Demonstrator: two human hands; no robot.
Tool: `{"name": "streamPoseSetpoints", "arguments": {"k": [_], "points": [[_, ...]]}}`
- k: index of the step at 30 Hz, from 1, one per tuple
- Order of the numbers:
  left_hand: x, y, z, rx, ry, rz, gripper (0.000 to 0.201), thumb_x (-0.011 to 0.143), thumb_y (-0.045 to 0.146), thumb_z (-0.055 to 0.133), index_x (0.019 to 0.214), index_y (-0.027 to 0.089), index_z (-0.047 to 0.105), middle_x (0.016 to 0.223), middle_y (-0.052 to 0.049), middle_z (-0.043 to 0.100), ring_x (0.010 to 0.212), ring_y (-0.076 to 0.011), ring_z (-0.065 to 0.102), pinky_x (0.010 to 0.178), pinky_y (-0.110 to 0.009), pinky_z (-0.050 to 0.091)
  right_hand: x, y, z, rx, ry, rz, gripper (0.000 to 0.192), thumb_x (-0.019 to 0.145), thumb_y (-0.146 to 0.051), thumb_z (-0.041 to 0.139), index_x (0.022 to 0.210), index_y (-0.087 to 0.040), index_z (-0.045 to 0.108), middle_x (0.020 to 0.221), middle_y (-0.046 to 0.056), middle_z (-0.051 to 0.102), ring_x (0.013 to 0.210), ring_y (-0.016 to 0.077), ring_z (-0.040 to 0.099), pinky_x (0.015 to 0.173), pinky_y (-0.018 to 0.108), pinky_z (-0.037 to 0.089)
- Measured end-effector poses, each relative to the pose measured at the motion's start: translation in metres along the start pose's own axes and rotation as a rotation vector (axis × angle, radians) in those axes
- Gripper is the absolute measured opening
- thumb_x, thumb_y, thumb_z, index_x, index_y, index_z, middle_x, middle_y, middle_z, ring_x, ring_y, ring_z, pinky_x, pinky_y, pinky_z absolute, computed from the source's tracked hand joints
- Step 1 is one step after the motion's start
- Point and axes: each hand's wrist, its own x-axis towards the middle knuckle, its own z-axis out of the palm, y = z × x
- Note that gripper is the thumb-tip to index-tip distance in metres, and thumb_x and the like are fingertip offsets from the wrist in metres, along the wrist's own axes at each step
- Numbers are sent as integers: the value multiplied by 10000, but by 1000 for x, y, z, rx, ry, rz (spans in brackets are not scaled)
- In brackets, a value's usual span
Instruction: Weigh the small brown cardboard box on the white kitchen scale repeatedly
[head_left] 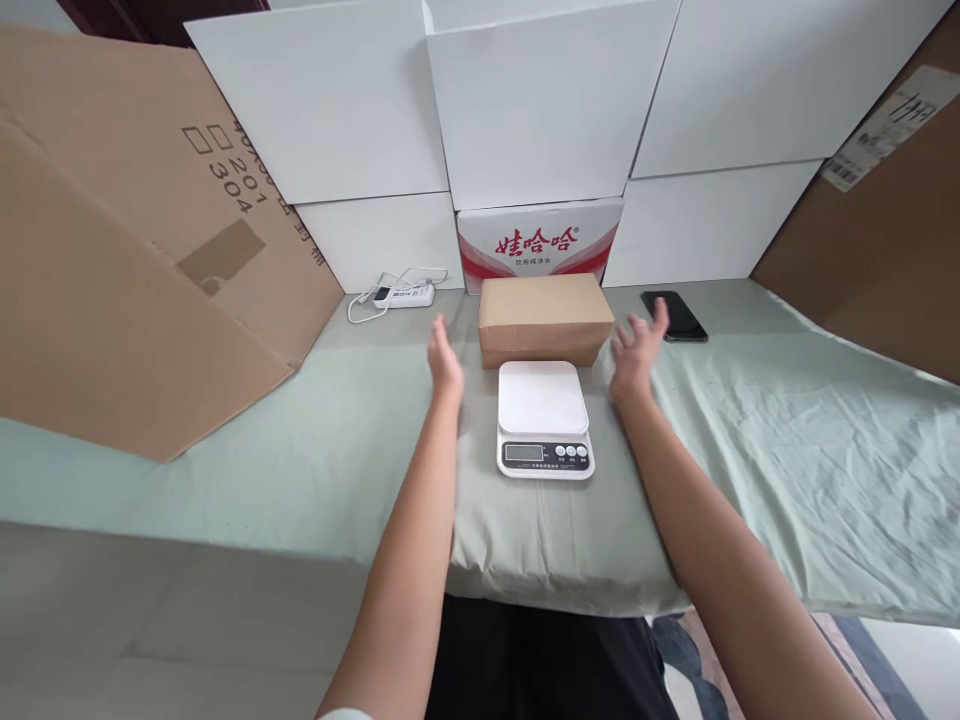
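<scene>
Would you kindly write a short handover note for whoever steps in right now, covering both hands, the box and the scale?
Left hand: open, empty, raised beside the left end of the brown cardboard box, not touching it.
Right hand: open, empty, raised by the box's right end, no contact visible.
Box: lies closed on the green cloth, directly behind the white kitchen scale.
Scale: platform bare; its display cannot be read.
Nearby: a black phone to the right of the box, a white power strip to the left.
Done: nothing is on the scale.
Left: the box is not yet gripped or lifted.
</scene>
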Motion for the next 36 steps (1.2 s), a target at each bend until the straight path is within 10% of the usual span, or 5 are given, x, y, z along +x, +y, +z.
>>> {"name": "streamPoseSetpoints", "arguments": {"k": [5, 16, 36], "points": [[14, 19, -28, -130, 145, -80, 748, 1155, 570, 209, 1727, 143, 436, 1857, -130, 368, 1748, -193, 304, 1406, -314, 276, 16, -10, -26, 145, 292, 228, 738, 962, -646, 467, 1656, -439, 324, 1635, 71, 519, 1463, 282, 658, 1315, 581, 424], [-2, 20, -1, -102, 42, -153, 733, 1164, 559, 174, 1711, 179, 482, 1825, -104, 434, 1717, -191, 379, 1396, -321, 304, 3, 5, -6, 20, -14, 209, 718, 870, -761, 585, 1512, -445, 517, 1563, 61, 625, 1458, 283, 675, 1253, 545, 511], [-11, 2, 11, -13, -183, -114, 692, 1172, 527, 241, 1656, 141, 551, 1801, -113, 473, 1704, -206, 415, 1393, -312, 329, -7, 1, 5, -44, -151, 189, 690, 877, -702, 592, 1492, -389, 586, 1568, 24, 682, 1431, 272, 670, 1203, 473, 551]]}}
